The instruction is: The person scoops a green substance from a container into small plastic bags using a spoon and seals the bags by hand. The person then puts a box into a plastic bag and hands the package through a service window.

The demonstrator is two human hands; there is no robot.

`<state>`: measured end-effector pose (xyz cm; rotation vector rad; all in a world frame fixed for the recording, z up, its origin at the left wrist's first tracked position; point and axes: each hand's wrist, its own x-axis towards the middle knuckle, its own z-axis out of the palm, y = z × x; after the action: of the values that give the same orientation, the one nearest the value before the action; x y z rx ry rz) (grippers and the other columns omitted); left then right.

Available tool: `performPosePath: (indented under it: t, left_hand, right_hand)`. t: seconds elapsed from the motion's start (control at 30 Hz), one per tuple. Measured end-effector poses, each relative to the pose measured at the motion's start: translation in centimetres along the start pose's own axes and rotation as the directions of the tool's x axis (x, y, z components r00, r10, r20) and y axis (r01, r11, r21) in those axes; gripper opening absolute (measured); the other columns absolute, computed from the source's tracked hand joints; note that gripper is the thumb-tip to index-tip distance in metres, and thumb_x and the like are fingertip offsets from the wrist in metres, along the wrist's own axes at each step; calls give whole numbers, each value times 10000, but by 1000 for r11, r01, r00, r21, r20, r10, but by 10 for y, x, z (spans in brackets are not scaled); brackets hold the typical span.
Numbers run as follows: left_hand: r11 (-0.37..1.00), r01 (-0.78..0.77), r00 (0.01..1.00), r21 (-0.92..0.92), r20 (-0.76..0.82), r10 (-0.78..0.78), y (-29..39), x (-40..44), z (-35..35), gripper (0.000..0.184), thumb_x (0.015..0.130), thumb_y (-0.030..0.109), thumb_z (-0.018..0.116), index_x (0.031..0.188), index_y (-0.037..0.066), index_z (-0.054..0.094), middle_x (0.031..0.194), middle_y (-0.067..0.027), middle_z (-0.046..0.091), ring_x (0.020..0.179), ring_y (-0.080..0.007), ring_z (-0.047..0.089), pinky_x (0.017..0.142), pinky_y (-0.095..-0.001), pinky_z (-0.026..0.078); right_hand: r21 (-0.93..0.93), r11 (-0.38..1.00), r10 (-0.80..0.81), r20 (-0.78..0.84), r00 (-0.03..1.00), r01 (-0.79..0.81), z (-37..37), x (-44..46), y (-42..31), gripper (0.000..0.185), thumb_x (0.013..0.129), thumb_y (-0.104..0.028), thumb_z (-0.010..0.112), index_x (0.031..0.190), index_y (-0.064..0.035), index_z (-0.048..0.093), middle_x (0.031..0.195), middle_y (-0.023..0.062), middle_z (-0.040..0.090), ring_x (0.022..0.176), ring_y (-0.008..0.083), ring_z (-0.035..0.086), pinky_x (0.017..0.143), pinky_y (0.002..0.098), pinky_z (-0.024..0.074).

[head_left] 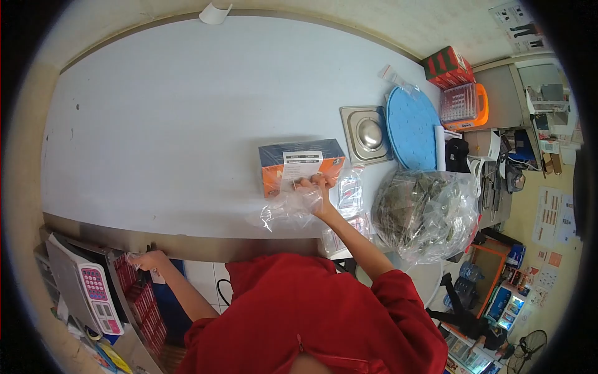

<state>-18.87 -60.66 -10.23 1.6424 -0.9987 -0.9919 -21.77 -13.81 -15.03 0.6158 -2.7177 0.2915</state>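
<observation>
My right hand (319, 188) is closed on a clear plastic bag (283, 210), its fingers against the front of an orange and dark blue box (274, 171). The box lies on the table with a white printed label (303, 163) on it. Loose, crumpled plastic spreads below the box. At the lower left, my left hand (149, 260) reaches below the table's edge, beside stacked red packs (146, 305). Its fingers are bent together near a bit of shiny, see-through material. What they hold, if anything, is too small to make out.
A pale table (156, 124) spans the view. A steel pan lid (369, 134), a blue round mat (412, 128) and a large stuffed plastic bag (427, 215) stand right. An orange-handled case (464, 106) is at the back right. A scale (93, 290) sits lower left.
</observation>
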Motion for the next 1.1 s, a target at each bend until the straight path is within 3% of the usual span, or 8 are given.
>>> performPosePath:
  t: [0.23, 0.3, 0.37, 0.4, 0.5, 0.57, 0.67, 1.1]
  left_hand:
    - [999, 33, 999, 32, 21, -34, -19, 21, -4, 564, 888, 476, 461, 1084, -33, 606, 1116, -254, 575, 944, -351, 599, 787, -427, 475]
    - [818, -443, 896, 366, 186, 403, -35, 33, -10, 399, 922, 311, 410, 1209, 48, 503, 1122, -233, 579, 950, -348, 603, 782, -447, 484]
    - [674, -636, 770, 376, 255, 585, -62, 62, -5, 383, 935, 178, 359, 1313, 128, 394, 1150, -214, 572, 982, -351, 594, 786, -470, 488]
    - [765, -547, 837, 339, 217, 502, -71, 73, -2, 371, 945, 199, 354, 1300, 115, 417, 1175, -210, 559, 992, -356, 588, 792, -464, 491]
    - [706, -548, 831, 448, 203, 517, -101, 103, 3, 384, 975, 254, 306, 1263, 63, 475, 1229, -198, 530, 1012, -355, 578, 824, -428, 486]
    - [917, -397, 913, -24, 89, 398, -56, 53, 2, 482, 975, 357, 318, 1210, -12, 522, 1201, -214, 545, 1019, -339, 573, 850, -392, 471]
    - [993, -71, 992, -94, 100, 80, -4, 7, -8, 600, 943, 459, 370, 1166, -72, 540, 1160, -233, 565, 1022, -331, 568, 865, -381, 454]
    - [996, -50, 995, -72, 84, 56, -20, 23, -6, 662, 894, 532, 433, 1165, -60, 548, 1192, -232, 550, 1063, -335, 556, 871, -387, 447]
  right_hand:
    - [152, 986, 44, 108, 993, -60, 14, -14, 9, 381, 654, -268, 674, 1020, -174, 627, 1029, 10, 532, 991, 254, 424, 866, 433, 320]
    - [653, 659, 306, 218, 927, -372, 35, -17, 14, 393, 662, -214, 663, 1048, -158, 615, 1041, 36, 547, 995, 267, 455, 883, 437, 325]
    - [693, 664, 274, 125, 954, -282, 7, 20, 14, 417, 654, -148, 647, 1069, -135, 601, 1062, 57, 564, 1006, 275, 474, 913, 429, 330]
    - [308, 951, 26, -33, 999, -15, -38, 54, 11, 439, 642, -119, 642, 1078, -122, 594, 1074, 65, 571, 1015, 277, 477, 934, 423, 329]
    - [456, 889, 36, 34, 999, -48, -44, 79, 23, 504, 609, -107, 655, 1105, -77, 572, 1111, 90, 570, 1111, 291, 460, 1001, 450, 297]
    - [439, 898, -9, -1, 1000, 9, -40, 94, 15, 542, 604, -121, 667, 1132, -66, 557, 1128, 97, 562, 1145, 295, 450, 1023, 460, 281]
    - [227, 973, 48, 23, 999, -52, -59, 106, -3, 551, 609, -197, 692, 1120, -51, 548, 1161, 127, 527, 1128, 312, 464, 1025, 463, 283]
    - [132, 974, 203, -124, 971, -187, -17, 84, -21, 717, 647, -409, 634, 1253, -63, 471, 1308, 83, 459, 1272, 252, 361, 1075, 436, 182]
